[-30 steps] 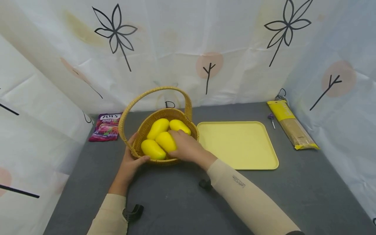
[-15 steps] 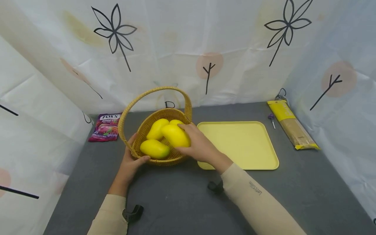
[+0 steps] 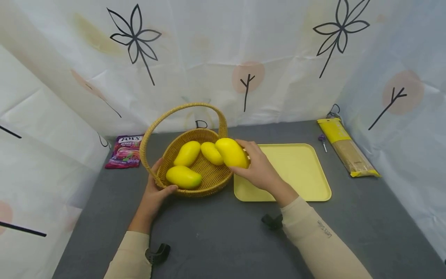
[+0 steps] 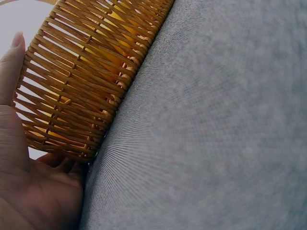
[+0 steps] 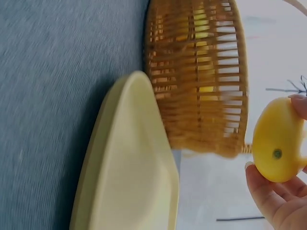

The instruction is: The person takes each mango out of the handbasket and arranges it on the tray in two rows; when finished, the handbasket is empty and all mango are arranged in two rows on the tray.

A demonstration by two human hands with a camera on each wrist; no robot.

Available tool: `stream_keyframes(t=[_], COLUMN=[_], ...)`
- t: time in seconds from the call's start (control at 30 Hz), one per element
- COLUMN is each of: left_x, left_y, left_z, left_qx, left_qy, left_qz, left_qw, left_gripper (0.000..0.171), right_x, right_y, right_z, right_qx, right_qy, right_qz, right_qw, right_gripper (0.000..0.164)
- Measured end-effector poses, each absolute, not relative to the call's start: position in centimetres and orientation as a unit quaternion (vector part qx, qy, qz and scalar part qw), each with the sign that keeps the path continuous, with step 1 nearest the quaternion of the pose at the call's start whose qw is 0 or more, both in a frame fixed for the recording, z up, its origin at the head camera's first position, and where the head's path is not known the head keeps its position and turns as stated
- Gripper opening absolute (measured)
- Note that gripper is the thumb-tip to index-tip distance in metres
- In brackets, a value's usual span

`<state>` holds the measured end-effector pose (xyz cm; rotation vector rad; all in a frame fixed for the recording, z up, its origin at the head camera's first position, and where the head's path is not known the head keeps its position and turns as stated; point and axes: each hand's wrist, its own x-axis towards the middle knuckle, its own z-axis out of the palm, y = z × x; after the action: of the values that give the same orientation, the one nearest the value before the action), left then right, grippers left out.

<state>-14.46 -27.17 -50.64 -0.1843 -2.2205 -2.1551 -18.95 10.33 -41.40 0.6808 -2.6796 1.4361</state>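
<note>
Grey bench (image 3: 209, 240): far left, packet (image 3: 126, 152) labelled "FOX'S BERRIES"; basket (image 3: 213, 178) containing three mangoes (image 3: 183, 177); left hand (image 3: 155, 192) gripping its near-left rim; right hand (image 3: 260, 169) pinching a fourth mango (image 3: 230, 153), raised near its right rim.

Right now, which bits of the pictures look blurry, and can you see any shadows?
Head view: mostly clear, with the big letters on the FOX'S bag readable; left wrist view: the basket looks fairly sharp, but the table goes fuzzy toward the right; right wrist view: the basket's weave is smeared, and a soft dark shadow lies on the table along the tray.
</note>
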Motion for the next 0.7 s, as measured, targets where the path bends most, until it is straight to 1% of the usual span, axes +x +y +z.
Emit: stream_keyframes(t=[0.3,0.47,0.7], left_x=[-14.4,-14.4,-14.4], left_y=[-27.0,-27.0,-27.1], left_z=[-50.6,-50.6,-50.6], left_qx=[-0.064,-0.067,-0.066], left_qy=[-0.715,-0.712,-0.715], left_qz=[-0.696,-0.698,-0.696], left_qw=[0.021,0.021,0.019], left_gripper=[0.093,0.093,0.093], right_x=[-19.8,-20.6,-21.8], right_y=[12.9,14.0,15.5], right_z=[-42.5,-43.4,-44.7], right_qx=[0.175,0.155,0.113], right_qy=[-0.867,-0.878,-0.902], right_qz=[0.467,0.452,0.416], right_qw=[0.004,0.005,-0.010], right_gripper=[0.083,0.083,0.083])
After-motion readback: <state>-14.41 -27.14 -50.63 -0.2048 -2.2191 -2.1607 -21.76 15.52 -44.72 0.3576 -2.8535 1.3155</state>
